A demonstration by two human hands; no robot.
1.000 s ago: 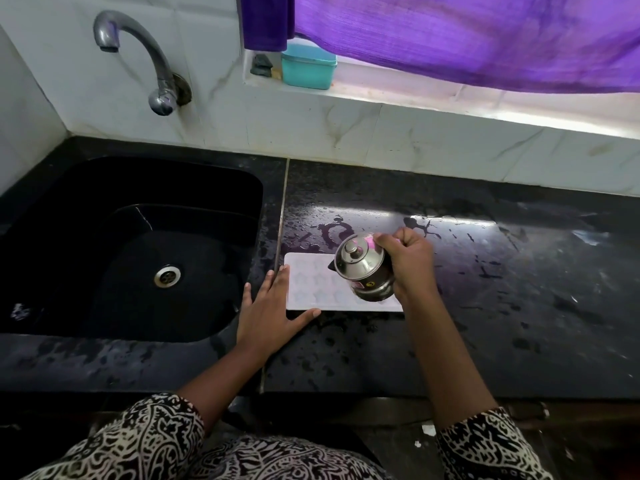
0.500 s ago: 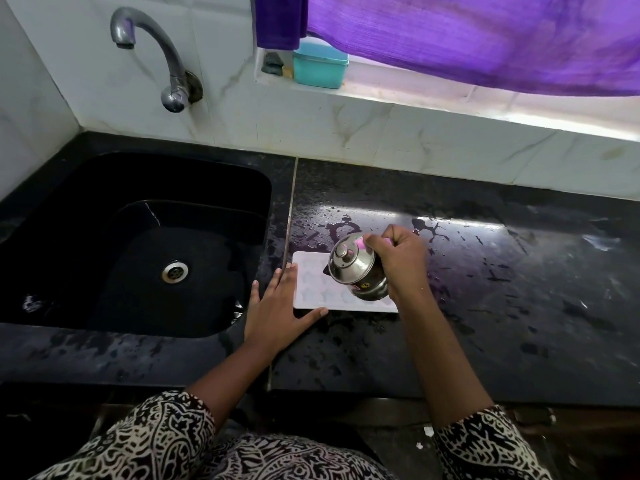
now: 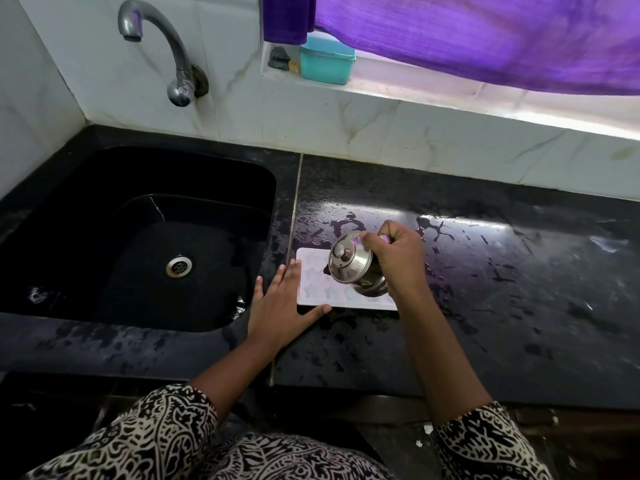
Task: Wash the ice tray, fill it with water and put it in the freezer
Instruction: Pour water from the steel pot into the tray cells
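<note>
Filling looks to be the step in hand: the star-mould ice tray lies flat on the wet worktop. The left hand rests flat-fingered at its corner, and the right hand grips a lidded steel jug tipped over it. Next, I judge, the spout must work steadily from mould to mould.

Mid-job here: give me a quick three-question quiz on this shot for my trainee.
1. True or false: the small steel lidded jug is tilted over the white star-mould ice tray.
2. Where does the tray lie? A in a basin; B on the wet black stone counter; C on a window ledge.
3. Which hand grips the jug?
Key: 1 true; 2 B; 3 the right hand, while the left hand lies flat at the tray's corner.
</note>
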